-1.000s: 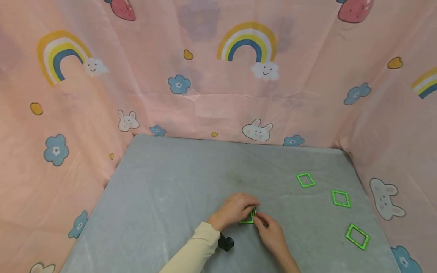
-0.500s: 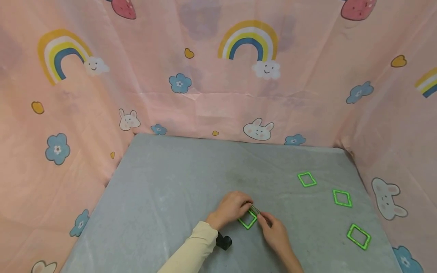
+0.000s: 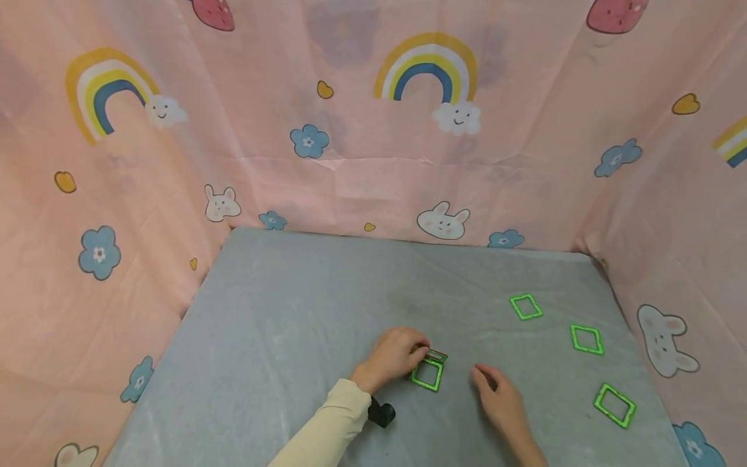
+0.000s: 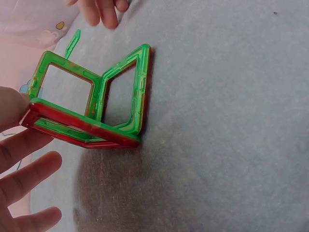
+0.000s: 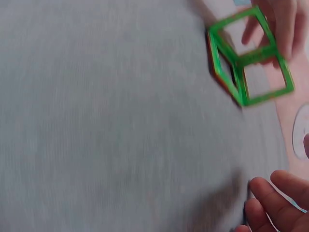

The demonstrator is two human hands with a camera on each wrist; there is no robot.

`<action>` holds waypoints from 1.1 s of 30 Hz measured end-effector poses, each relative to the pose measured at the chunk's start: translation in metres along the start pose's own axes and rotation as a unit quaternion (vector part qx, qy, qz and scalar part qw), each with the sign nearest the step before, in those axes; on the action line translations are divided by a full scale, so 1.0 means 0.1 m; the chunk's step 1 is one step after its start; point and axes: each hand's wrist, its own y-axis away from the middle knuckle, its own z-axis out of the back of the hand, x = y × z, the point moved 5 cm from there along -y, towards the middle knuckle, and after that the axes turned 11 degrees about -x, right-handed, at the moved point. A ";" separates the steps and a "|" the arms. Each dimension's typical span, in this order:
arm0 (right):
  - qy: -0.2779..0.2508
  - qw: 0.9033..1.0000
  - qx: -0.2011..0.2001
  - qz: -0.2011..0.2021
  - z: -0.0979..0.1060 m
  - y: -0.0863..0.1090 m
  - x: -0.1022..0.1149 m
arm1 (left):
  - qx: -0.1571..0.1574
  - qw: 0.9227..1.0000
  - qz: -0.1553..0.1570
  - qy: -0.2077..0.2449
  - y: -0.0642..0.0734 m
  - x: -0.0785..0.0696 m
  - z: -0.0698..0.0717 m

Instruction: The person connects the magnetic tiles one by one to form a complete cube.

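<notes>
Several green square magnetic tiles are joined into an open-cornered shape (image 3: 425, 386). In the left wrist view one tile (image 4: 143, 87) lies flat on the grey cloth and two more stand up from it, meeting at a corner. Red edging shows along the standing tile (image 4: 82, 124) nearest that camera. My left hand (image 3: 392, 355) pinches the upper corner of the standing tiles between thumb and finger, its other fingers spread. My right hand (image 3: 500, 397) is apart from the tiles, to their right, fingers loosely bent with nothing in them.
Three loose green square tiles lie to the right on the cloth: a far one (image 3: 532, 317), a middle one (image 3: 573, 337) and a near one (image 3: 610, 416). A pink patterned curtain (image 3: 362, 188) surrounds the table's back and sides. A black device (image 3: 382, 414) sits at my left wrist.
My right hand has let go of the joined tiles and moved away to the right. The tiles have turned a little, while my left hand keeps its grip on them.
</notes>
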 end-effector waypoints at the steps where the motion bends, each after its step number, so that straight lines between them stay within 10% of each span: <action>1: 0.002 1.000 0.000 -0.003 0.03 -0.01 -0.03 | 0.001 1.000 0.002 0.002 0.00 0.00 0.00; 14: 0.035 0.994 -0.093 -0.049 0.59 -0.19 -0.59 | -0.011 1.000 0.001 0.014 0.01 0.01 0.00; 22: 0.078 0.988 -0.074 -0.108 0.92 -0.31 -1.00 | -0.005 1.000 0.005 0.009 0.01 0.01 0.01; 33: 0.192 0.976 -0.073 -0.069 1.24 -0.45 -1.31 | -0.011 1.000 0.003 0.007 0.03 0.01 0.02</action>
